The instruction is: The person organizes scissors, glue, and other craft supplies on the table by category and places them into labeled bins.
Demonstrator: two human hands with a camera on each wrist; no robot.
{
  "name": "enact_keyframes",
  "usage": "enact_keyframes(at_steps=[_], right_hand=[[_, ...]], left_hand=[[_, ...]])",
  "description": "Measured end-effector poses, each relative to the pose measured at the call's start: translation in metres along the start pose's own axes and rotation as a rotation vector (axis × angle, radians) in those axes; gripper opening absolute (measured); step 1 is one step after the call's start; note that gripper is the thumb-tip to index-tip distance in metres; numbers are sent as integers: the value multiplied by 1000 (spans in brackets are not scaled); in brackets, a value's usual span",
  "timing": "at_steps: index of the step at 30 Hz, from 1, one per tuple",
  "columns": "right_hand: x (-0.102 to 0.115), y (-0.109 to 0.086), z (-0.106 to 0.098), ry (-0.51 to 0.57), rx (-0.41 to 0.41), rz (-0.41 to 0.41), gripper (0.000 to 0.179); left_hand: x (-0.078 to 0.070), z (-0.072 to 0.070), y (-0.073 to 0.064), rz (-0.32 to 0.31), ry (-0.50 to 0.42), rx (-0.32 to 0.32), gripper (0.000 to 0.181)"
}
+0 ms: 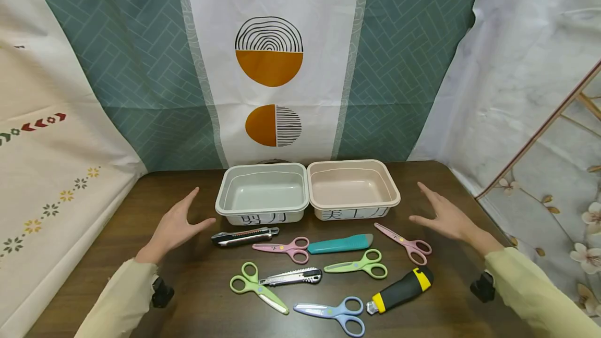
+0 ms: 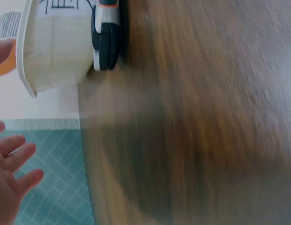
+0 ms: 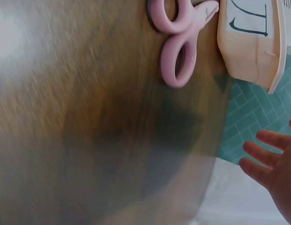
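My left hand hovers left of the grey-green bin, fingers spread and holding nothing. A black utility knife is the thing nearest it. On the other side, my right hand is held with straight fingers, apart from the beige bin. Pink scissors lie nearest to it. Between the hands lie more pink scissors, a teal cutter, green scissors, other green scissors, a silver snap-off knife, blue scissors and a black-and-yellow utility knife.
Both bins stand side by side at the back of the brown table, with handwritten labels on their fronts. A patterned curtain hangs behind the table. Floral cloth hangs at the right, and cream cloth at the left.
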State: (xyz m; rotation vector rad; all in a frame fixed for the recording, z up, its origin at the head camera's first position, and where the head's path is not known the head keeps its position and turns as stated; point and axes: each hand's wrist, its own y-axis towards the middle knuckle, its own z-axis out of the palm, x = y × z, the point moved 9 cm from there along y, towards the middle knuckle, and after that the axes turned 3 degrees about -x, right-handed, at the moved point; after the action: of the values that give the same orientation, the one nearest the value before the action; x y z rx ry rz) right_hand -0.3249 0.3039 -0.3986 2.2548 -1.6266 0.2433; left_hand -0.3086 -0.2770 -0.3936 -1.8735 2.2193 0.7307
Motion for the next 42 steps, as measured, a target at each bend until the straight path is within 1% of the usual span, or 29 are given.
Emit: enact_keyframes(at_steps=[4,6,10,14,19,28,36,39,42], right_hand=[[-1,-5,7,90,11,40,95],[0,-8,11,114,15,56,96],[2,-13,18,129,26,84,97],[8,-16,21,126,29,102,97],[15,-19,21,146,11,113,92],[24,-30,29,179,-10,86,77],[21,-43,35,167,-17,120,75],[19,-47,37,158,-29,136,73],[17,-50,37,123,-54,138,69]], left_hand=[[-6,4,4,-13,-90,-13,88],[-8,6,5,-16,-138,-22,85],[-10,12,7,-33,-206,-26,83],[-11,18,8,-59,-241,-23,82],[-13,22,10,-78,-258,-18,80],[-13,26,10,-83,-286,-12,78],[-16,28,11,-71,-288,-16,77],[-17,28,11,-64,-282,-24,75],[-18,27,11,-52,-275,-29,73]])
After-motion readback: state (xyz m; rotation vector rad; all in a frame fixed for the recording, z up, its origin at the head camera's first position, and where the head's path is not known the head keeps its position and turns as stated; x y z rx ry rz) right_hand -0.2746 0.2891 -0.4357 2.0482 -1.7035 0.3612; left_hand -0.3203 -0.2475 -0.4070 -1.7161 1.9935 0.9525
